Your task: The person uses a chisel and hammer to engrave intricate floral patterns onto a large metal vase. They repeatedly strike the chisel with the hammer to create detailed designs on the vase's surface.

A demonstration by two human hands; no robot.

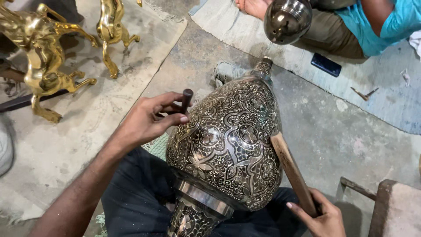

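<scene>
A large engraved metal vase (228, 145) with dark floral patterns lies tilted across my lap, its neck pointing away from me. My left hand (151, 118) grips a short dark chisel (186, 100), whose tip rests against the vase's left side. My right hand (322, 215) holds a wooden mallet handle (291, 169), and its upper end touches the vase's right flank.
Two golden horse figures (44, 57) (112, 30) stand on a mat at upper left. Another person in a teal shirt (381, 22) sits at upper right holding a polished metal bowl (287, 19). A dark phone (326, 64) lies on their mat. A wooden block (394, 208) sits at lower right.
</scene>
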